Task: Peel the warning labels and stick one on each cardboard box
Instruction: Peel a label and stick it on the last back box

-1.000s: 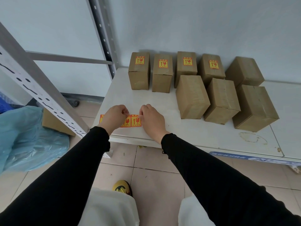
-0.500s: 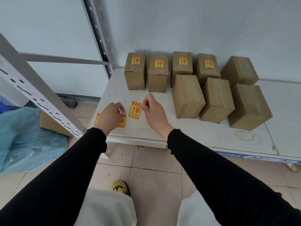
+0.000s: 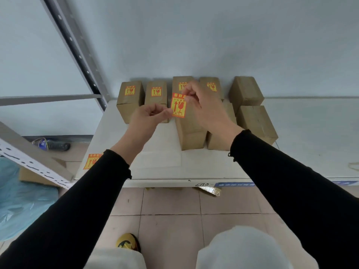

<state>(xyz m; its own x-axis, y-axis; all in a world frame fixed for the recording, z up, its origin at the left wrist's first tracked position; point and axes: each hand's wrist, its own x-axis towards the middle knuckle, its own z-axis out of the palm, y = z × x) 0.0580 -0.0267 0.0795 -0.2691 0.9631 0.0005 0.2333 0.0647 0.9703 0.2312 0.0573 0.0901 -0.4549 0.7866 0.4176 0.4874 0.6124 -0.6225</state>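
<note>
One peeled orange-and-yellow warning label hangs in the air above the front row of boxes. My right hand pinches its top edge and my left hand pinches its lower left edge. Several brown cardboard boxes stand on the white table. In the back row the far-left box, its neighbour and two more carry labels; the back right box is bare. The front boxes, such as the right one, are bare, and my hands partly hide them. The remaining label strip lies at the table's front left corner.
A grey perforated shelf post rises at the back left and another slanted beam crosses the left side. A blue plastic bag and a cardboard piece lie on the tiled floor at left. A wall stands behind the boxes.
My right hand peeled one label off the strip and lifted it up and away over the boxes. My left hand left the strip and took the label's lower edge. The view tilted upward.
</note>
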